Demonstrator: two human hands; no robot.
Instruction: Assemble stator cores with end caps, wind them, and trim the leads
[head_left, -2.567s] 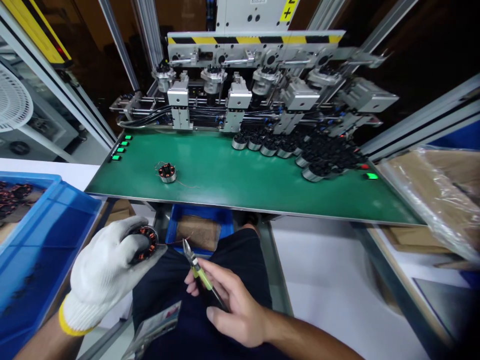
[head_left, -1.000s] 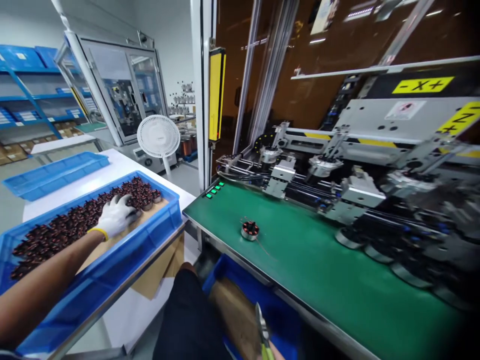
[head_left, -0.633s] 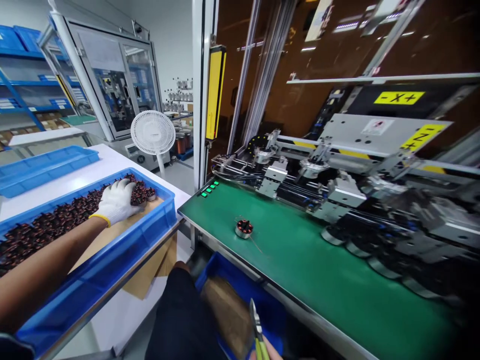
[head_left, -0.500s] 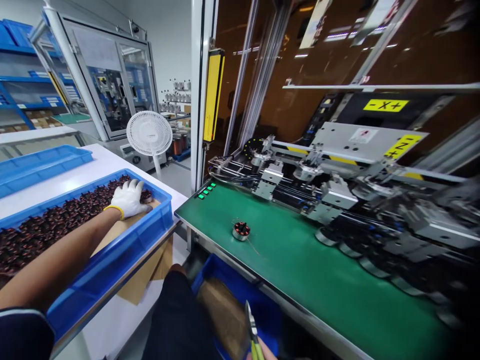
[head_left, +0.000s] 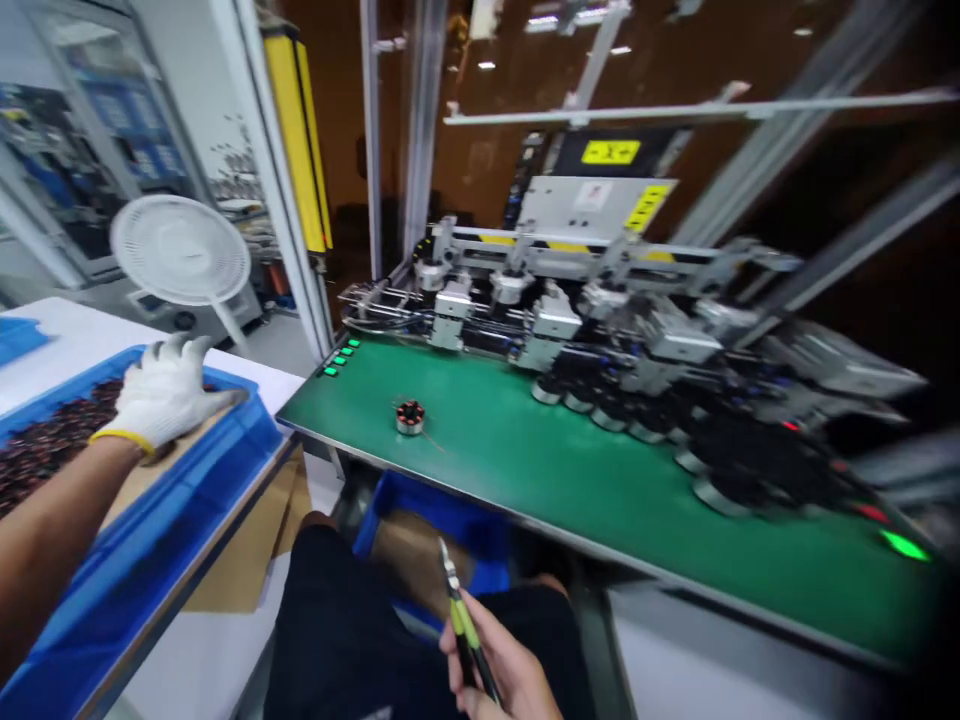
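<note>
Right hand [head_left: 495, 655], bare: grip clamped round the handles of one pair of pliers [head_left: 459, 606], tip pointing away from the body; whether the jaws meet, blur leaves unclear. Tool judged stiff and of moderate weight, best taken by the green-and-black handles. Left hand [head_left: 166, 395], in a white glove with yellow cuff: over the near-right end of a blue tray [head_left: 259, 430], fingers slightly apart, palm down; whether anything is under the palm, cannot tell. In the tray: dark coils [head_left: 56, 440], massed at the left, and brown board [head_left: 139, 490] lining the floor. Single coil [head_left: 410, 418]: on the left part of the green desk [head_left: 495, 450], apart from both hands, metal ring below, copper windings above, a loose wire [head_left: 433, 440] trailing right. Judged small but dense, body rigid, ring smooth and perhaps slippery to a glove, windings and wire fragile; take by the ring's outer side, clear of the wire. Farther along: machine [head_left: 551, 320] across the back; dark parts [head_left: 750, 455] clustered at right. Below the desk edge: blue bin [head_left: 491, 565]. Beyond the tray: white fan [head_left: 180, 250].
</note>
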